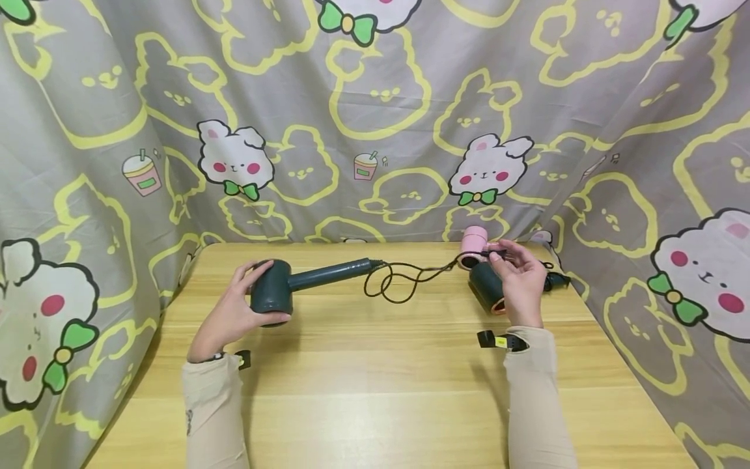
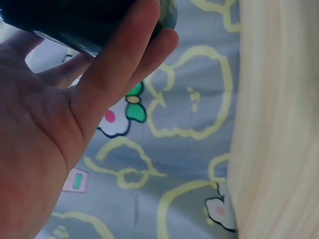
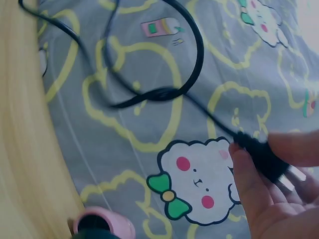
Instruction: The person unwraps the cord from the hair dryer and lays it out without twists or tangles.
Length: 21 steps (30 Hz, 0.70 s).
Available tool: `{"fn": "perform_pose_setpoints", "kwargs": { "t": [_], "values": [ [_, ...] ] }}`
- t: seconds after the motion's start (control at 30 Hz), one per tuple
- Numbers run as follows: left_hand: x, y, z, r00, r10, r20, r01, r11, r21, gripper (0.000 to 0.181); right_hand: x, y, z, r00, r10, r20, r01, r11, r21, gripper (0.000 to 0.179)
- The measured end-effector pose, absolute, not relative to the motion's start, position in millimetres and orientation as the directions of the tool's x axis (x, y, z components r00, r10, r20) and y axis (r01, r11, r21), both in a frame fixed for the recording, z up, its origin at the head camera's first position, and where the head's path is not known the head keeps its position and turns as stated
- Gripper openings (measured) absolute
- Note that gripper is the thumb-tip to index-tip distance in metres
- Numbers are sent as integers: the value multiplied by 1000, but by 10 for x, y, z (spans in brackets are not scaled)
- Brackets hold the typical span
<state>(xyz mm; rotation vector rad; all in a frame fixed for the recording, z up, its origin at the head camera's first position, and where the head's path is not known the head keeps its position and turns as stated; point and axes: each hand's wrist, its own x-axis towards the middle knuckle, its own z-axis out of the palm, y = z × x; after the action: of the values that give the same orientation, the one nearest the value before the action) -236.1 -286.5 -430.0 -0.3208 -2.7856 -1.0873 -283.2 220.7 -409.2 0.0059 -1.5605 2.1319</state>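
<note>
Dark green hair dryer [image 1: 273, 290] sideways, handle pointing right, cord [image 3: 200, 50] looped.

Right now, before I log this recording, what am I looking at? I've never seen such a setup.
There is no machine here, just a person's bare hands. The wide picture comes from a camera worn on the head, looking forward and down. The other two come from wrist cameras, so the table appears turned on its side.

The left hand holds a dark hair dryer by its head. The right hand pinches the plug on its cord. On the table, near the right hand, are a second dark dryer and a pink dryer.
</note>
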Motion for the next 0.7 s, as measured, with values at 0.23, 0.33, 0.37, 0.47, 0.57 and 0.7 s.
{"fn": "perform_pose_setpoints", "kwargs": {
  "t": [0.23, 0.33, 0.37, 0.47, 0.57, 0.7],
  "values": [
    [-2386, -3000, -4445, -983, 122, 136, 181, 752, 634, 114, -2827, 2289, -4049, -854, 461, 242, -471, -486, -737, 26],
    [-2391, -3061, -4507, -986, 109, 128, 166, 759, 630, 115, -2822, 2337, -4027, -817, 521, 247, -522, -489, -699, 27],
    [-2395, -3080, -4527, -986, 107, 128, 164, 761, 628, 115, -2821, 2355, -4022, -799, 544, 256, -545, -475, -691, 26],
    [-2414, -3121, -4579, -985, 108, 131, 167, 765, 622, 115, -2803, 2411, -4004, -734, 614, 292, -612, -410, -677, 22],
    [-2452, -3158, -4629, -985, 118, 129, 173, 764, 621, 115, -2781, 2464, -3988, -684, 650, 332, -649, -334, -684, 19],
    [-2531, -3218, -4679, -986, 136, 93, 164, 769, 618, 115, -2743, 2544, -3987, -646, 652, 397, -639, -177, -749, 21]
  ]
}}
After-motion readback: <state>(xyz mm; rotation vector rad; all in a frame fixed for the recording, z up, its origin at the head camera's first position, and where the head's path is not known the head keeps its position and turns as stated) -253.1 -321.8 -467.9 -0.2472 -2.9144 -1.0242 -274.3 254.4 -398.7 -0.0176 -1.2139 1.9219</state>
